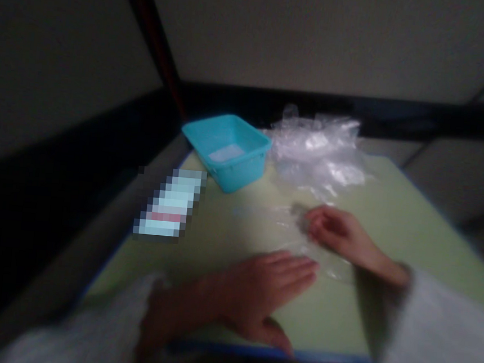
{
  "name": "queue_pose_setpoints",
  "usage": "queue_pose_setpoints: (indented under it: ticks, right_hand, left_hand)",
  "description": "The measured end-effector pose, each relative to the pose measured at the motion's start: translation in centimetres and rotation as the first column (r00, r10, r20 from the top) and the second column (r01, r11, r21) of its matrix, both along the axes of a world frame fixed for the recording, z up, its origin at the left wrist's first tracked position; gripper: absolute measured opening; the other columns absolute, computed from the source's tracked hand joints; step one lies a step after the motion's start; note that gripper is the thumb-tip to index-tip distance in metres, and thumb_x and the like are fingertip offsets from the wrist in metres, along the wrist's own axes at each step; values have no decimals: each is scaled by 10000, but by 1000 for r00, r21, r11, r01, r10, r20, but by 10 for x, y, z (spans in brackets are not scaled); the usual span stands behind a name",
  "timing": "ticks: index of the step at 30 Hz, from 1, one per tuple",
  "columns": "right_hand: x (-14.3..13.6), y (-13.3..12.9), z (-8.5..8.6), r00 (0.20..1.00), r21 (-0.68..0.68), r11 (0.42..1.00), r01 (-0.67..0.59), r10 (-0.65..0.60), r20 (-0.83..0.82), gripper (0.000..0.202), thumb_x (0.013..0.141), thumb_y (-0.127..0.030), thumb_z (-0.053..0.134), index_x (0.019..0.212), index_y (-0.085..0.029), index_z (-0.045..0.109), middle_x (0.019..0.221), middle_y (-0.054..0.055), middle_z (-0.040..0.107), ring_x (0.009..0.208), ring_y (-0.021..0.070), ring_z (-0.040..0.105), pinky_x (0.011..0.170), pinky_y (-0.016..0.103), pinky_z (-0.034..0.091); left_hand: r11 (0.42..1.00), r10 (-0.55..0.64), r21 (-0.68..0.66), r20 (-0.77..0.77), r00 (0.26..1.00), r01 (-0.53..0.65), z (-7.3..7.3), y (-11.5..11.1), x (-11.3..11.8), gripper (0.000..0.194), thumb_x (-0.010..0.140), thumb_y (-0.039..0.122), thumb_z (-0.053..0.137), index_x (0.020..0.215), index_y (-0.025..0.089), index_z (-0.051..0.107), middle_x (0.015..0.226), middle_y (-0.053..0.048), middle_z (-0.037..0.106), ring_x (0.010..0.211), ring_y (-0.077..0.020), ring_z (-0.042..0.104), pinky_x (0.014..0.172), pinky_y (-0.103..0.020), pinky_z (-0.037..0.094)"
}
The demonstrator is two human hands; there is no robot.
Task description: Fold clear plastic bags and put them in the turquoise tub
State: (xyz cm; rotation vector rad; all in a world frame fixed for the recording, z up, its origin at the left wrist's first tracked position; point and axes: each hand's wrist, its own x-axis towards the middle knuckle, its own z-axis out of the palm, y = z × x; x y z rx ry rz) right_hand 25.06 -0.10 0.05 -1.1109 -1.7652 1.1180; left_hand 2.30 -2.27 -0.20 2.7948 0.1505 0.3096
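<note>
A clear plastic bag (pixel 281 216) lies flat on the pale green tabletop (pixel 220 242), its outline faint and blurred. My left hand (pixel 262 290) is stretched out palm down by the bag's near edge, with the fingers straight and the thumb apart. Above the bag's right part, my right hand (pixel 337 232) has its fingers curled in. A greyish patch shows at those fingertips; whether it is a small object or a shadow, I cannot tell. Beyond the hands a heap of crumpled clear plastic bags (pixel 316 151) sits at the back.
At the back left stands a turquoise plastic basket (pixel 243 170) with something whitish on its bottom. A pixelated phone-like rectangle (pixel 170 203) lies at the left edge. Blue edging (pixel 294 355) runs round the table, and grey panels (pixel 322 41) rise behind it.
</note>
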Motion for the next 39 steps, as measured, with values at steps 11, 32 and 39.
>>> queue_pose_setpoints:
  ticks: [11, 32, 39]
  right_hand:
    - [13, -1, 11, 849, 305, 914, 268, -374, 374, 211, 850, -347, 482, 894, -181, 605, 744, 65, 701, 613, 188, 627, 516, 275, 442]
    - [9, -4, 16, 763, 371, 925, -76, -186, 618, 285, 937, -282, 356, 967, -158, 610, 828, 89, 665, 748, 201, 610, 694, 345, 453]
    - [6, -6, 10, 736, 397, 890, -223, -114, 668, 297, 959, -254, 349, 1189, -196, 529, 1171, 84, 634, 1090, 239, 571, 1034, 532, 300]
  left_hand:
    - [949, 120, 263, 213, 970, -176, 1, 19, -9, 568, 963, 467, 226, 1213, 43, 508, 1222, -192, 594, 1211, -253, 500, 1075, -413, 328]
    - [982, 2, 175, 343, 939, -66, -7, 18, -8, 355, 948, 357, 369, 1052, 84, 573, 914, -139, 691, 916, -212, 637, 905, -368, 475]
    - [990, -1, 133, 292, 956, -40, -4, 13, -8, 377, 936, 404, 386, 1062, 100, 570, 773, -102, 653, 782, -203, 603, 834, -371, 469]
